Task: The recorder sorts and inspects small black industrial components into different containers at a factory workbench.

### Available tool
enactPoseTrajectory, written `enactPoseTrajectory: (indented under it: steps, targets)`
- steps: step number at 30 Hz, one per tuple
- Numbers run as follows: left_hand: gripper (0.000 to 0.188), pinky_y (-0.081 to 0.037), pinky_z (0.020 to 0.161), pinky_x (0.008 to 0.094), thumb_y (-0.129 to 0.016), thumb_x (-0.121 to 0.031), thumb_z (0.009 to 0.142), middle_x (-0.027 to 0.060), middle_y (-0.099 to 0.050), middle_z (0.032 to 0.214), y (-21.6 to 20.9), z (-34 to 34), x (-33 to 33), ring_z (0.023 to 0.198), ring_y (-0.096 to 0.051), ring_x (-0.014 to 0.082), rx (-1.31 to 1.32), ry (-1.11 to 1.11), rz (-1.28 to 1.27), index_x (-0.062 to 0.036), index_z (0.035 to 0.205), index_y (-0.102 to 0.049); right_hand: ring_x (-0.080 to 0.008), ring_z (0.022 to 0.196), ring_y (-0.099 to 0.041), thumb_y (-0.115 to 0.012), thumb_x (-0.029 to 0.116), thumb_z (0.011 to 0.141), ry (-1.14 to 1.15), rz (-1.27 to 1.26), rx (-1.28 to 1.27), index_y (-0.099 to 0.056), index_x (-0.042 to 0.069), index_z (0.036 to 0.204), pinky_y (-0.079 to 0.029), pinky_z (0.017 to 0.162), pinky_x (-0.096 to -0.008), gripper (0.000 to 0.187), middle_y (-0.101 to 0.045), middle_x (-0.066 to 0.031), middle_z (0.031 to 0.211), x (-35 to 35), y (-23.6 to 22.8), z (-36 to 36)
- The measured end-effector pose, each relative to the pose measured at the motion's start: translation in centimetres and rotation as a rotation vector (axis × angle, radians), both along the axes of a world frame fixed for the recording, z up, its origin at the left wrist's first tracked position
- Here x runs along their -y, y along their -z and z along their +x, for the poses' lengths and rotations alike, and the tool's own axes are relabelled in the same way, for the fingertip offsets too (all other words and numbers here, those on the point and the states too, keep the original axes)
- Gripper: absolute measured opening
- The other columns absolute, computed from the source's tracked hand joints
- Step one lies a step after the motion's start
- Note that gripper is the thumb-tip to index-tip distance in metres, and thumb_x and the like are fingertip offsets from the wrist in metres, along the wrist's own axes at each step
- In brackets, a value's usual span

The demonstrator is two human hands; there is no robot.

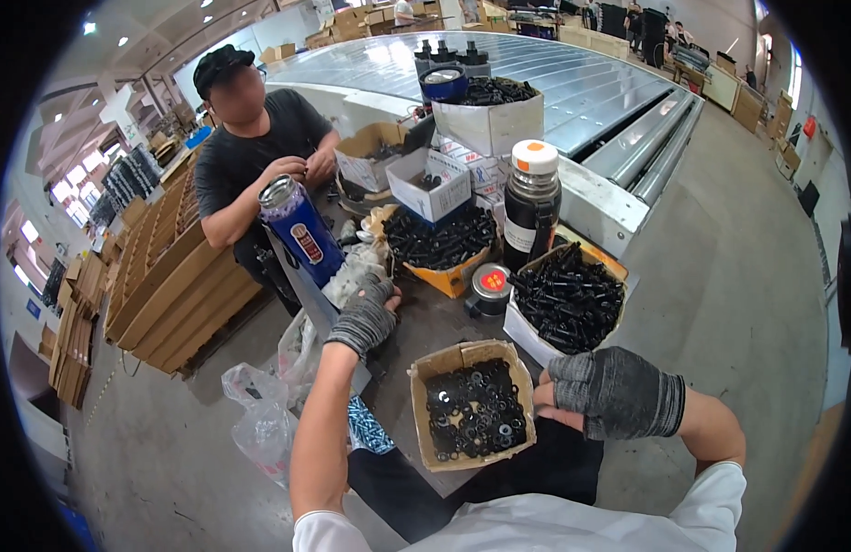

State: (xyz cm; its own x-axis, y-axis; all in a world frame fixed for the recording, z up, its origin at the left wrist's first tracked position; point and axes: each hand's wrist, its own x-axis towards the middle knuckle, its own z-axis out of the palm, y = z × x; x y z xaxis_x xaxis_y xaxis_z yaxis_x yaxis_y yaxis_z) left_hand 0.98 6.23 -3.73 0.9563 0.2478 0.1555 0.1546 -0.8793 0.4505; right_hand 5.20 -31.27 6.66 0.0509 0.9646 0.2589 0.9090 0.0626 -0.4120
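Observation:
My left hand (366,317), in a grey fingerless glove, reaches over the table beside a heap of white cloth (356,271). Its fingers are curled, and whatever they hold is hidden. My right hand (614,394), gloved the same way, is at the right wall of an open cardboard box (424,414). The thumb and forefinger are drawn together close to that wall; I cannot make out anything between them. Inside the box lie many small black rings and washers (481,405), with a few shiny ones. A white box of black cylindrical parts (573,294) stands just beyond my right hand.
A blue can (303,230), a black flask (531,207) and its steel cup (490,287) stand on the table. Behind are a carton of black parts (439,241) and stacked boxes (490,124). A co-worker (260,138) sits at far left. Plastic bags (260,419) hang left.

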Motion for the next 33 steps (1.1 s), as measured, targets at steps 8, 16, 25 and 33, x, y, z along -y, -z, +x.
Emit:
enactPoseTrajectory:
  steps: [8,16,25,33]
  targets:
    - [0.042,-0.045,0.102,0.0402,-0.07,-0.013,0.086,0.0142,-0.062,0.12,-1.3,-1.6,-0.7,0.115,-0.059,0.0328,-0.142,0.223,0.029,-0.0108,0.127,-0.063,-0.0293,0.089,-0.065,-0.061,0.016,0.091,-0.066,-0.061,-0.033,-0.063,0.004,0.108,-0.054,0.076,-0.0379,0.022,-0.063,-0.0128,0.095,-2.1,0.1,0.5]
    - [0.033,-0.049,0.092,0.0396,-0.075,-0.022,0.083,0.0162,-0.068,0.102,-1.0,-0.8,-0.5,0.104,-0.064,0.0321,-0.236,0.072,-0.073,-0.0056,0.11,-0.065,-0.0292,0.095,-0.065,-0.058,0.016,0.088,-0.082,-0.35,0.173,-0.063,0.008,0.11,-0.054,0.078,-0.0386,0.024,-0.064,-0.0128,0.103,-8.2,2.6,-0.4]
    - [0.024,-0.049,0.092,0.0431,-0.069,-0.014,0.085,0.0201,-0.064,0.107,0.6,-2.4,0.2,0.105,-0.063,0.0366,-0.1,0.032,-0.027,-0.004,0.107,-0.064,-0.0336,0.094,-0.066,-0.064,0.017,0.082,-0.091,-0.299,0.153,-0.064,0.007,0.11,-0.054,0.078,-0.0445,0.03,-0.065,-0.0159,0.102,-11.3,7.2,-1.2]
    - [0.02,-0.05,0.09,0.0474,-0.064,-0.009,0.087,0.0219,-0.061,0.113,2.0,-4.3,1.2,0.104,-0.062,0.0405,0.129,-0.029,0.038,-0.0036,0.106,-0.064,-0.0364,0.091,-0.066,-0.063,0.014,0.081,-0.045,-0.388,0.19,-0.063,0.006,0.099,-0.052,0.077,-0.0475,0.02,-0.065,-0.0167,0.094,-12.4,6.9,-2.4]
